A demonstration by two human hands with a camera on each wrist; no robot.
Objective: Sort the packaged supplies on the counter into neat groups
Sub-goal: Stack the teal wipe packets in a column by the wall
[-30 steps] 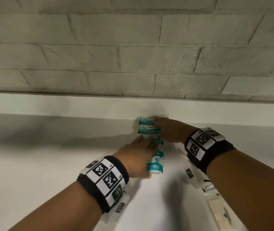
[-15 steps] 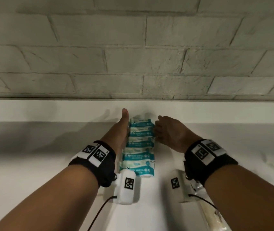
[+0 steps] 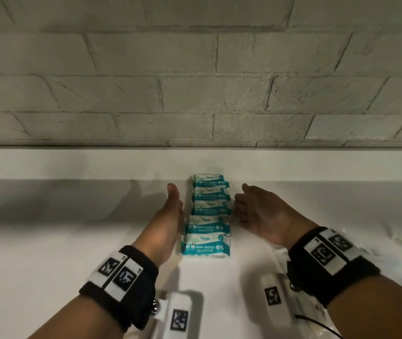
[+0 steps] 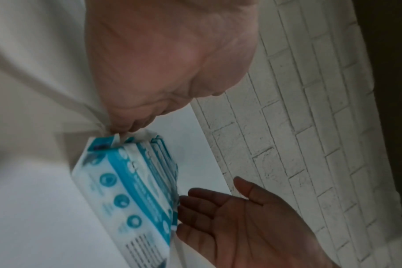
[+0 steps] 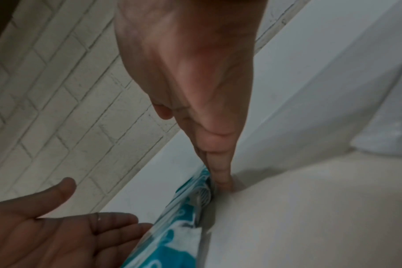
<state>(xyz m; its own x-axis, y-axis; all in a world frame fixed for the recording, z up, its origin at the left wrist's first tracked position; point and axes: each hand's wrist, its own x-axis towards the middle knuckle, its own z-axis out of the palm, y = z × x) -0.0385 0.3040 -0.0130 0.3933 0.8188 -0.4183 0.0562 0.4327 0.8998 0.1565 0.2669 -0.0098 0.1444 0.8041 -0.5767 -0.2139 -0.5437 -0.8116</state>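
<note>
So the biggest thing in view is the grey-white painted brick wall, with a plain white counter running along under it and a low white ledge where the two meet.

On the counter, roughly in the middle, five teal-and-white soft plastic mini wipes packs are laid out in one overlapping row. The long axis of the row runs straight away from the person toward the wall, with the far pack right up against the ledge. Each single pack is turned crosswise, long side left to right, and the "MINI WIPES" print on the two nearest packs is read right way up from the person's side.

The row is flanked by both hands. The left hand is stood on edge along the left side, fingers straight and together, thumb up, and the packs' edge is touched by it in the right wrist view. The right hand is held flat-ish at the right side with fingers loosely relaxed, fingertips at the packs' edge; nothing is gripped by either hand.

Down at the lower right, a clear plastic-wrapped packet is partly hidden under the right wrist.
</note>
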